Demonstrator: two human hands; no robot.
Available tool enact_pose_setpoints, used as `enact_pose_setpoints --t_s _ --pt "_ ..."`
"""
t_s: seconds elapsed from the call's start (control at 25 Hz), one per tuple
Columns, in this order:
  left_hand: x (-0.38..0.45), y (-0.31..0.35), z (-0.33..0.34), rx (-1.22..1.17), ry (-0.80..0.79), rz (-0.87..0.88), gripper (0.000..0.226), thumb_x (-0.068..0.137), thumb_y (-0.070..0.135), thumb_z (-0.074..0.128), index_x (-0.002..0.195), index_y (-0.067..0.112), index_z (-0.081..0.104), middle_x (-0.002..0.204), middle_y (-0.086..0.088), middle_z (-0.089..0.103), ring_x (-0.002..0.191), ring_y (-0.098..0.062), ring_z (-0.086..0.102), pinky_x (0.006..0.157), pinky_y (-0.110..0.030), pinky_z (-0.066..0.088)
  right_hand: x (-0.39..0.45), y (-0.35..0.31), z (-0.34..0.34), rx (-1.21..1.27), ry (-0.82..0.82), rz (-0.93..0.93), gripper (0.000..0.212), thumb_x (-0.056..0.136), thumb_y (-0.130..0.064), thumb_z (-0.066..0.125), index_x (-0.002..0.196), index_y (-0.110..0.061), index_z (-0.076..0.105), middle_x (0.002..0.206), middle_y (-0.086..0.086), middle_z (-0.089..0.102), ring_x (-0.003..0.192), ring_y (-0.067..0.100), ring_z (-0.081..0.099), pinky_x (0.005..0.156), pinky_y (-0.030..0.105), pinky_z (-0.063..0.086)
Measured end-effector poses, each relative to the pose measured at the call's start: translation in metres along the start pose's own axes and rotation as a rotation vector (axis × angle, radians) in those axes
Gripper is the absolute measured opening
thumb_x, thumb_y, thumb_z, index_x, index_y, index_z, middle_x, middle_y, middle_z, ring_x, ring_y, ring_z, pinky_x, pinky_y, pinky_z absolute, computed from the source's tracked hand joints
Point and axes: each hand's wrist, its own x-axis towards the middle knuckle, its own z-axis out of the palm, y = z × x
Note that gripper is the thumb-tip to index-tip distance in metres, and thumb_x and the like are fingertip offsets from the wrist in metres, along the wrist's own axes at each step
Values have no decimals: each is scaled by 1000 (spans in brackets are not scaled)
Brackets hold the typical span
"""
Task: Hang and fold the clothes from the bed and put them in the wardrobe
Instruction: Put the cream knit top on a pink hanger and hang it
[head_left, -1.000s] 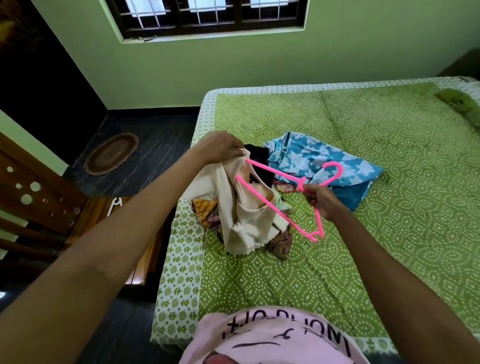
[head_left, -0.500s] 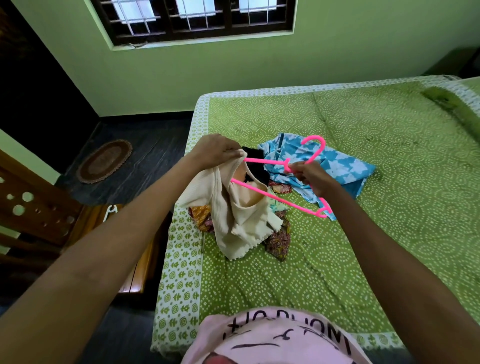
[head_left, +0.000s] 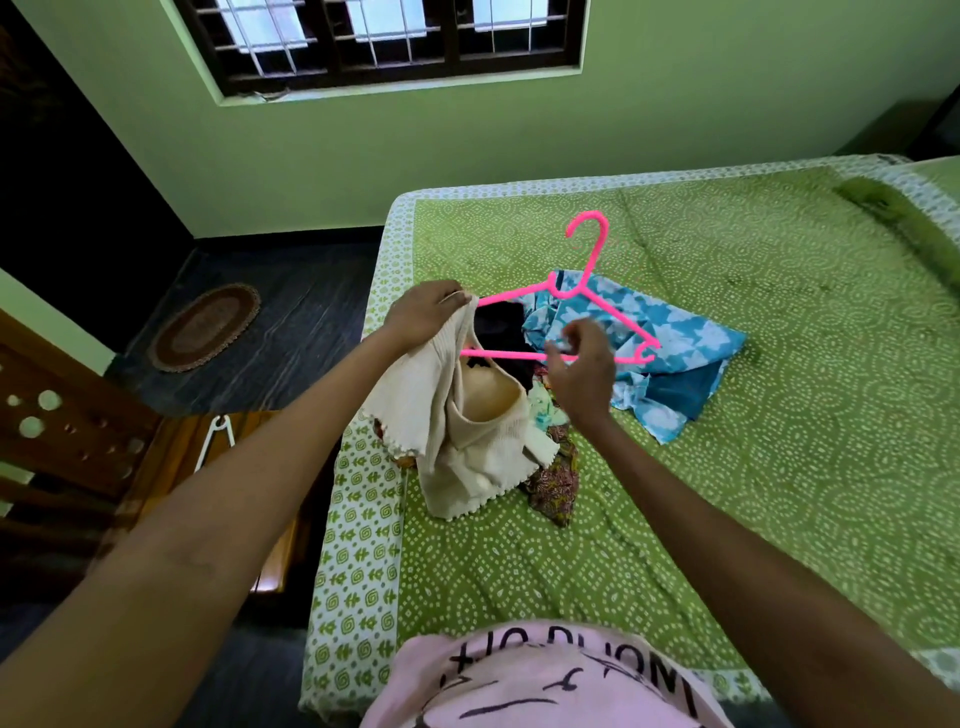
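Here the person is standing at the near edge of the bed, both arms reaching out over it. The left hand is gripping a cream ribbed top by its shoulder, fingers curled round the cloth, and the garment is hanging from that grip down onto the bedspread near the left edge. One end of a pink hanger is sitting inside the top at the left hand; its long axis is running left to right, out towards the right hand, with the hook pointing up and away towards the far edge. The right hand is hovering just in front of the lower bar, fingers loosely curled and blurred, apparently holding nothing; whether it is touching the bar I cannot tell. It is the nearer hand to the hanger's free end, so it looks best placed to draw the other shoulder over. Just beyond are lying a blue patterned garment, something black and some printed pieces. Further off are standing a green wall and a barred window, with a small oval mat on the dark floor to the left.
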Motion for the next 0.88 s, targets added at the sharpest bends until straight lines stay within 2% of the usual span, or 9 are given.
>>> enact_pose_setpoints --t_s 0.08,0.24,0.32,0.4,0.52,0.6,0.68,0.76,0.88 --pt "2 -6 -3 -152 39 -17 27 98 28 46 86 7 58 78 -5 53 75 -16 47 69 -31 32 -28 -1 15 -17 -236 28 20 78 -23 66 83 -5 60 78 9 62 74 23 57 67 40 47" --pt "-1 -5 -11 -469 87 -24 29 97 17 49 68 15 49 62 3 34 59 -7 31 57 -23 25 -32 5 48 -8 -441 627 88 69 -49 77 134 -5 38 129 14 49 123 30 43 97 40 39" --pt "-5 -3 -15 -562 94 -8 28 97 14 49 70 18 53 64 2 36 60 -5 33 57 -18 27 -19 4 56 299 -507 729 51 77 -37 74 113 -6 54 99 9 58 95 23 53 75 31 43" --pt "-9 -8 -23 -607 111 14 25 97 12 48 73 18 56 67 2 40 62 -3 36 59 -16 29 2 2 55 467 -536 730 16 86 -25 67 81 -11 63 67 1 55 66 13 46 55 24 34" --pt "-14 -30 -36 -507 109 58 23 98 13 47 77 12 56 67 3 39 59 3 37 59 -17 28 42 2 41 594 -371 737 17 90 -18 61 73 -13 61 56 -5 56 55 7 47 47 16 37" --pt "-14 -44 -37 -477 131 26 20 98 16 46 85 6 56 69 0 40 61 1 37 58 -18 28 68 4 33 826 -290 766 10 81 -12 68 76 -8 61 58 -2 63 56 8 58 54 18 49" --pt "-14 -54 -33 -559 192 -46 19 98 16 46 89 6 58 78 -7 46 71 -7 42 61 -18 32 84 14 34 919 -331 886 23 67 -12 78 84 -4 64 68 6 67 67 16 63 66 27 54" --pt "-12 -59 -27 -635 218 -78 18 98 13 47 86 8 60 83 -9 50 74 -9 45 65 -19 35 93 30 33 952 -300 999 41 53 -15 86 85 -4 63 70 10 64 68 20 62 63 28 56" --pt "-12 -60 -23 -629 228 -58 16 97 9 47 86 3 57 75 -5 46 63 3 44 61 -13 34 93 18 8 1022 4 1115 12 85 -9 60 79 -6 51 67 7 54 51 16 56 44 23 47"
